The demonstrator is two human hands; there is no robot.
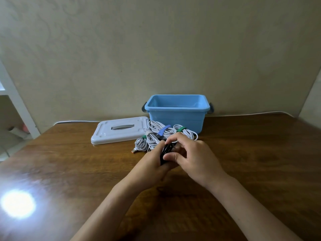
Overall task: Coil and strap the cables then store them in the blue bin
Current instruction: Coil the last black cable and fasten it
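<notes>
Head view: your left hand [152,160] and right hand [192,157] meet over the wooden surface [69,162], fingers of both closed around a black cable [167,149] held between them. Just beyond lie white cable bundles [161,134] with green and blue straps, touching the front of the open blue bin [177,115]. Its white lid [119,130] lies flat to the left.

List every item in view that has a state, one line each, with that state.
blue bin: open, upright, looks empty.
white lid: off, flat on the table left of the bin.
white cables: coiled, strapped, lying in front of the bin.
black cable: gripped between both hands; strap not visible.
left hand: closed on the black cable.
right hand: closed on the black cable.
</notes>
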